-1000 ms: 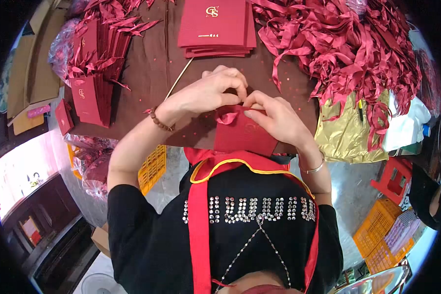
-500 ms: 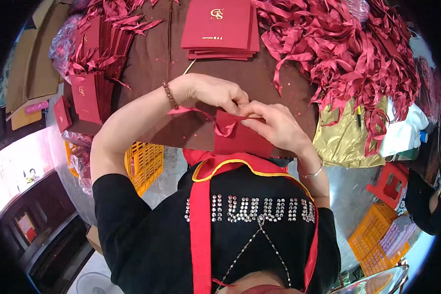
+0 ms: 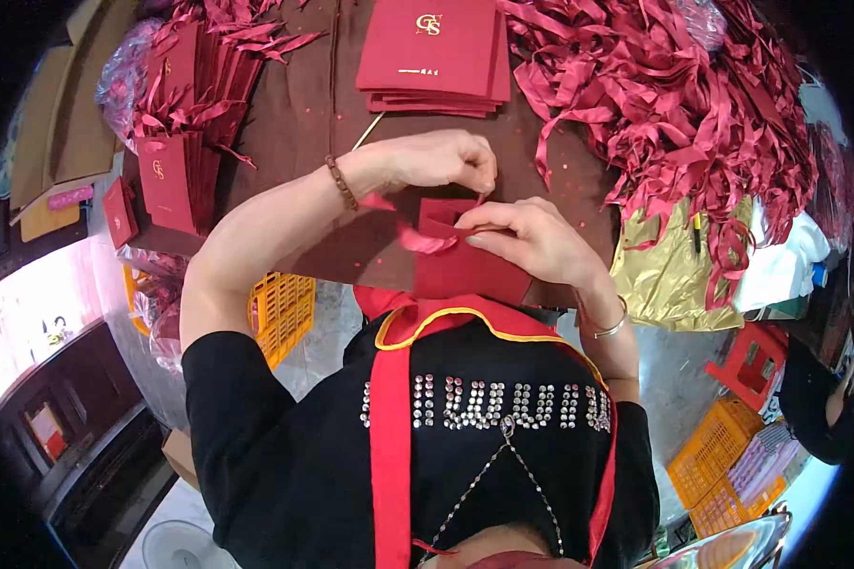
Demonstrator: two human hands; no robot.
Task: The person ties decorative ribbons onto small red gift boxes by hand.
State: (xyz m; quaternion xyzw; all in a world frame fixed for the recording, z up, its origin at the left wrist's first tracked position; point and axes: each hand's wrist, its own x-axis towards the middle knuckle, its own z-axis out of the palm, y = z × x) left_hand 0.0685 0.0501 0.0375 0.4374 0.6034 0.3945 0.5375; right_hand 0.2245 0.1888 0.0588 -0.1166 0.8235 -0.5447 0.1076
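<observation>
A small red paper bag [image 3: 470, 275] is held low at the table's near edge, close to the chest. My left hand [image 3: 446, 161] is just above the bag, its fingers closed on a red ribbon that runs down toward the bag's top. Beside it on the right, my right hand [image 3: 536, 237] pinches the ribbon and the bag's top edge between thumb and fingers. A loose red ribbon end [image 3: 425, 241] loops out to the left over the bag. The fingers partly hide the bag's opening.
Ahead on the brown table [image 3: 294, 123] lies a stack of flat red bags [image 3: 432, 47]. More bags with ribbons [image 3: 173, 180] stand at the left. A large ribbon pile [image 3: 664, 104] and gold wrapping [image 3: 678, 266] are at the right. Orange crates [image 3: 283, 318] stand below.
My left hand has lifted away from my right hand, pulling the ribbon upward. The loose ribbon end has shifted left. My right hand has stayed nearly in place at the bag's top.
</observation>
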